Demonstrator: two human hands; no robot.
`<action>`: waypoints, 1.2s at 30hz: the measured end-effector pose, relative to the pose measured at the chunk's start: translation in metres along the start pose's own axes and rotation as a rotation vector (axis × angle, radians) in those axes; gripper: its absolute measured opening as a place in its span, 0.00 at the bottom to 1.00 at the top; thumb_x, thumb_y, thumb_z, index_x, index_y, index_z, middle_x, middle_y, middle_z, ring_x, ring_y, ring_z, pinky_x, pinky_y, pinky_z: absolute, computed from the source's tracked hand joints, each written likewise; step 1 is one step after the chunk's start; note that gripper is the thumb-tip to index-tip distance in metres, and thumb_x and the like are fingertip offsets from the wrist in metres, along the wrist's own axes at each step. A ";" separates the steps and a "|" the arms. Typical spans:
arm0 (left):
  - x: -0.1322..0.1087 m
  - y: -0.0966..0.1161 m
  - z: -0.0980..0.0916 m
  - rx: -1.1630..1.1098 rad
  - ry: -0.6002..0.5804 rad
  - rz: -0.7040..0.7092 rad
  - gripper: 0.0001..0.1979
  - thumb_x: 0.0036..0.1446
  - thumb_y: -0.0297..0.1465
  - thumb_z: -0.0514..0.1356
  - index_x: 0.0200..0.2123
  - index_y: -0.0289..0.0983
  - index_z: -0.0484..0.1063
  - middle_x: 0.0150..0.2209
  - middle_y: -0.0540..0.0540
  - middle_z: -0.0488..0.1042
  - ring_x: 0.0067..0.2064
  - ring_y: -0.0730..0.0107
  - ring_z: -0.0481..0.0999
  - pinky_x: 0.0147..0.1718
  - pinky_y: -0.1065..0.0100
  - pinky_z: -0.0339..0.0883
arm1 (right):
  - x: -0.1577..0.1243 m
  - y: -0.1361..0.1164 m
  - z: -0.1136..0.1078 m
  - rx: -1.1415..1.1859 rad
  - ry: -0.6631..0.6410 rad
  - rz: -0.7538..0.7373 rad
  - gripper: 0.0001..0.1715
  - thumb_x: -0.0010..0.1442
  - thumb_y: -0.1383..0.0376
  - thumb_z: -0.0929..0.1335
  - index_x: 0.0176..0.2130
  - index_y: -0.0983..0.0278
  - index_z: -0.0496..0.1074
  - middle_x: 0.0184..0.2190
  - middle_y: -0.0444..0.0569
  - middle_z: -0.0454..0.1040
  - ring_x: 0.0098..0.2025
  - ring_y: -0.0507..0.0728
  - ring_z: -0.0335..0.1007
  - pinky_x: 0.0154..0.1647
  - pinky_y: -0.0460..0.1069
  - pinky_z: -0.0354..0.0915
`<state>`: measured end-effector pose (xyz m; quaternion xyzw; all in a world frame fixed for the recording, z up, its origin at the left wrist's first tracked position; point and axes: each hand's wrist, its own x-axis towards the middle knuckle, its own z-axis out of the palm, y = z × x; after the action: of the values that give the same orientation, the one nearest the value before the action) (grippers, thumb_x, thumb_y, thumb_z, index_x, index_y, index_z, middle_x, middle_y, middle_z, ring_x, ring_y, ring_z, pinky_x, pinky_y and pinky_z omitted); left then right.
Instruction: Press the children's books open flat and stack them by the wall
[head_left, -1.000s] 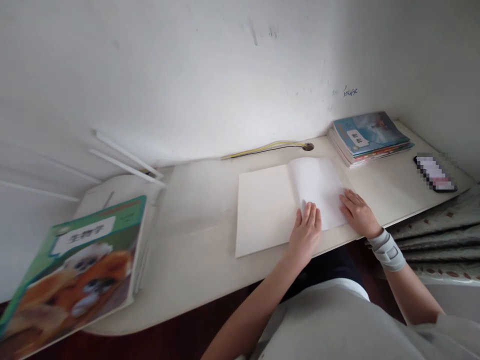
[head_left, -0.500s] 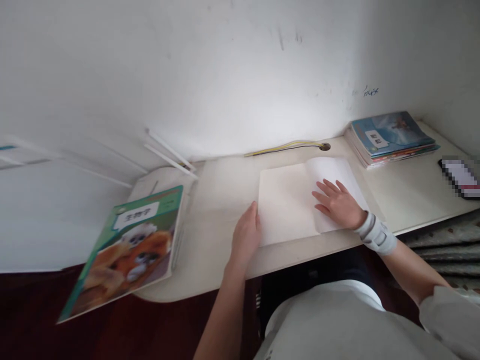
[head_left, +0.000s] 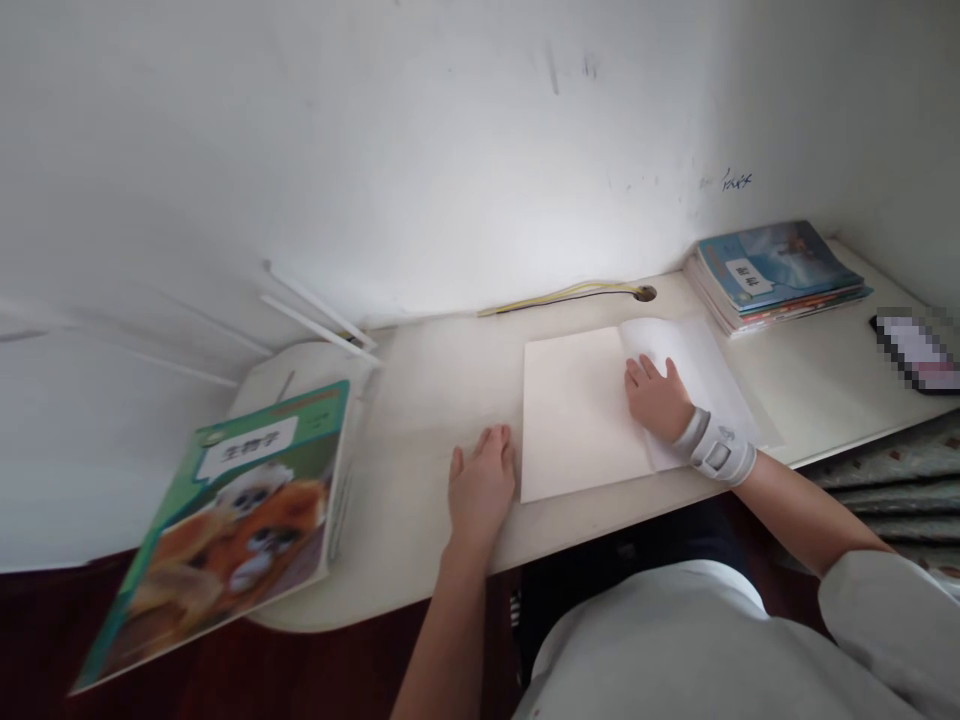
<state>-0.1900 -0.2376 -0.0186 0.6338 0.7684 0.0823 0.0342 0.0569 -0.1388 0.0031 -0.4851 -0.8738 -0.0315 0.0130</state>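
The open book (head_left: pixel 600 415) is white, the wristband (head_left: pixel 716 446) grey.

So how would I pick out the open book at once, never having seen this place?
Find the long pale desk along the wall. Near its front edge, the right hand lies over the open book. Its pale pages lie spread; the green book and the book stack show coloured covers.

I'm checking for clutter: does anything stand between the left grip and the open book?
Nothing visible does. The left grip, a bare hand on the desk, is just beside the left edge of the open book, with only a narrow strip of desk between.
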 end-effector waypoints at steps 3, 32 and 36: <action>-0.001 0.004 0.000 0.012 0.009 -0.017 0.21 0.63 0.34 0.43 0.54 0.32 0.64 0.56 0.36 0.68 0.60 0.59 0.63 0.60 0.47 0.46 | -0.003 0.004 -0.001 0.023 -0.008 0.007 0.27 0.62 0.73 0.54 0.57 0.72 0.63 0.62 0.59 0.57 0.64 0.66 0.50 0.56 0.67 0.55; -0.027 -0.006 -0.018 0.253 0.033 0.087 0.24 0.59 0.22 0.42 0.54 0.36 0.68 0.63 0.39 0.57 0.67 0.45 0.42 0.58 0.34 0.40 | -0.038 0.035 0.014 0.226 0.061 -0.017 0.32 0.64 0.55 0.58 0.62 0.69 0.56 0.65 0.63 0.50 0.65 0.64 0.47 0.60 0.60 0.55; -0.019 0.031 -0.012 0.036 0.227 0.275 0.23 0.63 0.31 0.45 0.59 0.30 0.59 0.63 0.31 0.54 0.67 0.49 0.43 0.60 0.41 0.45 | -0.088 0.078 0.024 0.202 0.112 0.213 0.33 0.65 0.53 0.57 0.62 0.68 0.56 0.64 0.62 0.53 0.65 0.65 0.48 0.61 0.64 0.51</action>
<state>-0.1581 -0.2518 -0.0021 0.7201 0.6747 0.1435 -0.0756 0.1696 -0.1705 -0.0226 -0.5686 -0.8141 0.0309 0.1136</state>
